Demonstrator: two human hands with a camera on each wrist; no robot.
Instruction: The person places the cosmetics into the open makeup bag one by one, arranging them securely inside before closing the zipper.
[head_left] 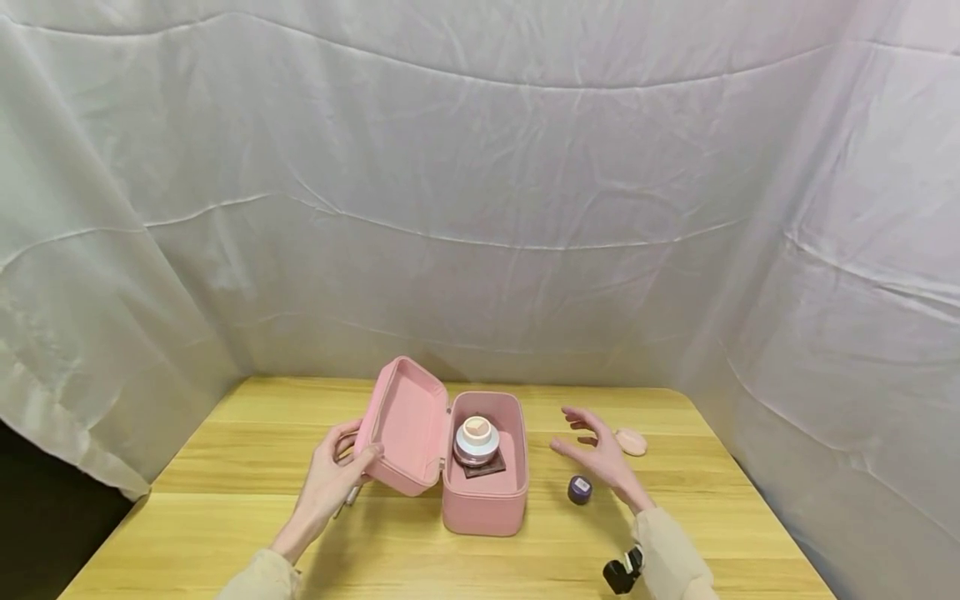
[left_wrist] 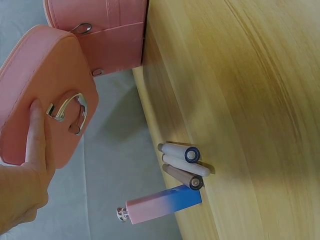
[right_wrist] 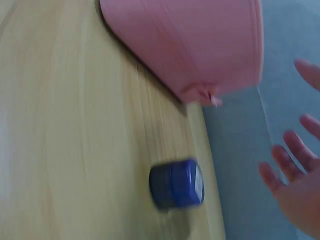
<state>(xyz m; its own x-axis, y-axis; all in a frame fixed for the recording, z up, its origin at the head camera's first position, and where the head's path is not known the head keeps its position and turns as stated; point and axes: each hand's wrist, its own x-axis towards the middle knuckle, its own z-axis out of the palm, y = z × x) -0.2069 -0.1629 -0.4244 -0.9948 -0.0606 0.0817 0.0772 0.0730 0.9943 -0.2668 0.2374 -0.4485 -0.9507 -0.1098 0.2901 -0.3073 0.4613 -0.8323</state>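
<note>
A pink cosmetic case stands on the table with its lid swung out to the left. My left hand grips that lid, thumb at its rim and fingers behind it. In the left wrist view a finger lies along the lid's outer face beside a metal-ringed handle. Inside the case, a white-lidded jar sits over a dark flat compact, with a small round pan on top. My right hand hovers right of the case, fingers spread and holding nothing, near a small dark purple jar.
A pale pink round puff lies beyond my right hand. Left of the case, several pen-like tubes and a pink-and-blue bottle stand on the wooden table. White curtains enclose the back and sides.
</note>
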